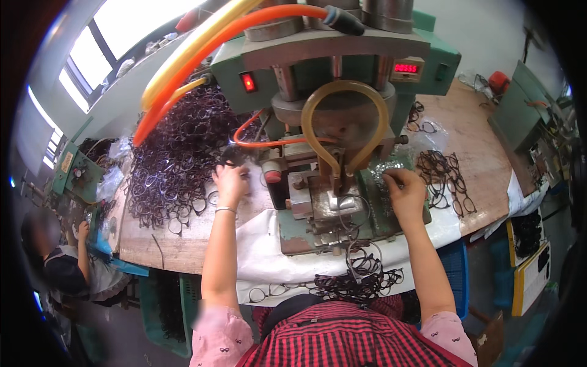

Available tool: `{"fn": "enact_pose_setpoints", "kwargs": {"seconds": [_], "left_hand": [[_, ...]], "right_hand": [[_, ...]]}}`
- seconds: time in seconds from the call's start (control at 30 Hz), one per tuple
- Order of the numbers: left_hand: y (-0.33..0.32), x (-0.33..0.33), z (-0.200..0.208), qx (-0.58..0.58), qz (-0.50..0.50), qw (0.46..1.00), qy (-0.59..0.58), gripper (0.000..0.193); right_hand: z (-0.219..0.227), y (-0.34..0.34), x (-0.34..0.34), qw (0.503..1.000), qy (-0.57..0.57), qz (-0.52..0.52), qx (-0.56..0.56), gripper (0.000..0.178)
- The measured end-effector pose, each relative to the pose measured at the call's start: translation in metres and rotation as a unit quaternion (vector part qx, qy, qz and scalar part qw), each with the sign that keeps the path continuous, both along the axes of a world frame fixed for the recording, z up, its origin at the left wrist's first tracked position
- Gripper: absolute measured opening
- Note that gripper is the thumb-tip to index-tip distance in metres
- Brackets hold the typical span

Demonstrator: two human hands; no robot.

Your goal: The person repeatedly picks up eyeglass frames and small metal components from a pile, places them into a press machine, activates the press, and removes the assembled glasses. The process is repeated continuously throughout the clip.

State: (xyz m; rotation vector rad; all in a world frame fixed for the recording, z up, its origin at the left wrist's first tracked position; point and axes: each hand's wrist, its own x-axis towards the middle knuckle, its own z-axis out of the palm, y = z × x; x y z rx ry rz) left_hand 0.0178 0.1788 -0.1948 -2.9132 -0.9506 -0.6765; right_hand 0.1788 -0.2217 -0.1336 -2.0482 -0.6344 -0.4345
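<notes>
The bench [480, 128] spans the frame from left to right, and the green press [229, 68] stands on it at upper centre, its base reaching down between the two hands. Left of the press, a big heap of dark spectacle frames [174, 147] fills the left of the picture, longer from top to bottom than across. The left hand [231, 185] is at the heap's right edge, far nearer to it than the right hand [405, 194], which is across the press at right of centre. Right of that hand lies a smaller group of frames [441, 174]; another bunch [367, 276] sits at lower centre.

The left fingers are bent and part spread — whether they grip a frame, I cannot tell. The right fingertips are drawn narrow beside the press base; anything pinched there is too small to make out. Smallest, a single frame [369, 211] seems to hang over the press's front, long axis roughly up and down — between the hands, closer to the right.
</notes>
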Motion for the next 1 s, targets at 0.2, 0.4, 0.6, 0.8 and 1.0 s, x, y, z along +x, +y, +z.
{"fn": "enact_pose_setpoints", "kwargs": {"seconds": [0.2,0.4,0.6,0.8,1.0], "left_hand": [[-0.015,-0.044,-0.014,-0.062,-0.095,0.989,-0.090,0.015],[-0.062,-0.071,0.043,-0.084,-0.124,0.961,-0.233,0.013],[-0.105,-0.068,0.027,-0.441,-0.015,0.757,-0.482,0.018],[-0.166,-0.056,0.116,-0.450,-0.281,0.633,-0.563,0.008],[-0.185,-0.022,0.184,-0.318,-0.371,0.693,-0.529,0.013]], "right_hand": [[-0.030,-0.050,-0.019,0.991,0.115,-0.056,0.049,0.012],[0.004,-0.030,-0.027,0.948,0.245,0.048,0.198,0.012],[0.068,0.028,-0.046,0.965,0.113,0.195,0.137,0.011],[0.067,0.041,-0.061,0.910,0.221,0.256,0.239,0.029],[0.078,0.046,-0.075,0.868,0.311,0.307,0.235,0.044]]}}
